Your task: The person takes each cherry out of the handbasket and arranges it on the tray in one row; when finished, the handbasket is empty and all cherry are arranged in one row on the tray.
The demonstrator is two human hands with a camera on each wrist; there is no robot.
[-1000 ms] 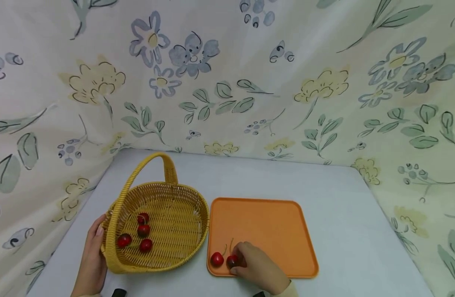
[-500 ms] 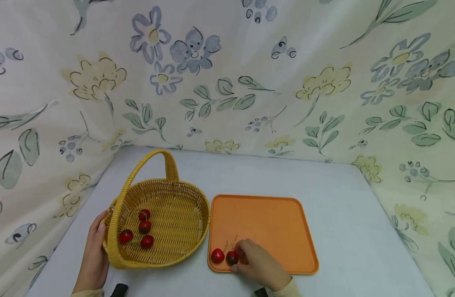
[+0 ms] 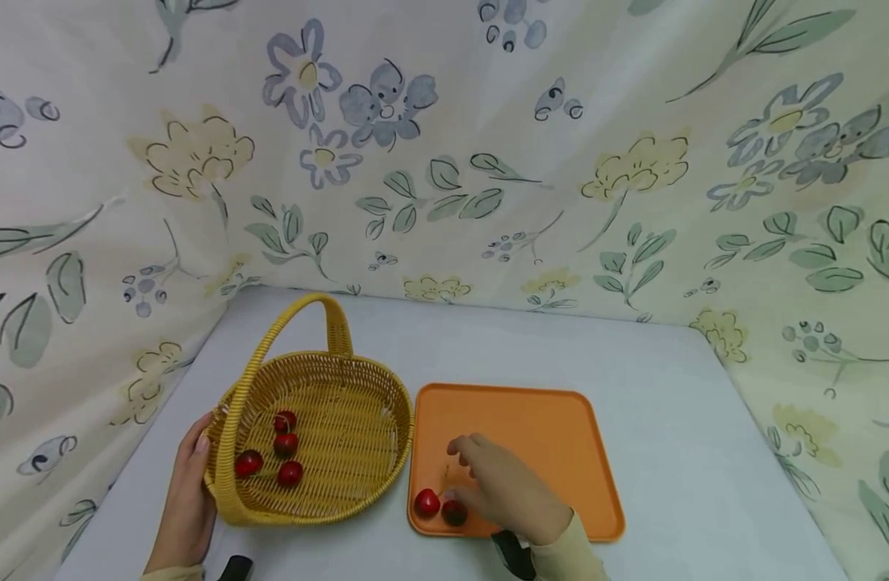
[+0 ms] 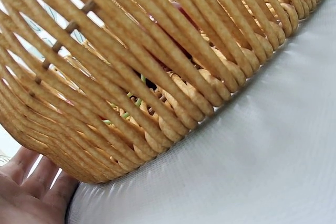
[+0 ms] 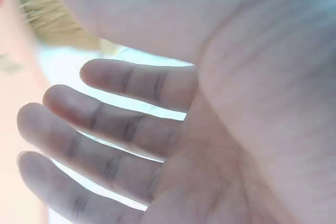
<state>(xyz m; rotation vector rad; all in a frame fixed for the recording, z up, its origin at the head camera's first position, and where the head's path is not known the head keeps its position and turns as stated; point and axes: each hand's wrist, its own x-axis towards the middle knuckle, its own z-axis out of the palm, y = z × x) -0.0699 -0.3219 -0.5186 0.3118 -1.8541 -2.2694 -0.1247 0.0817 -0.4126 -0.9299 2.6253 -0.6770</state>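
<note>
My left hand (image 3: 189,488) rests against the outer left side of a yellow wicker basket (image 3: 353,444) with a tall handle. Up close in the left wrist view, its straight fingers (image 4: 37,179) touch the woven wall. Inside the basket lie several dark red cherries (image 3: 285,445). Over the front left of an orange tray (image 3: 542,452) hovers my right hand (image 3: 513,488), thumb and fingers apart, holding nothing. Two cherries sit in that tray corner, a bright red cherry (image 3: 426,503) and a darker cherry (image 3: 455,512) just below my thumb. The right wrist view shows the spread fingers (image 5: 68,103).
Basket and tray stand side by side on a white-covered table (image 3: 677,452). A floral cloth (image 3: 444,145) hangs behind the table and along its sides. The basket's handle arches high over its left part.
My right hand has let go of the darker cherry and lifted slightly, its fingers spreading. That cherry stays on the tray beside the other. My left hand keeps its place at the basket.
</note>
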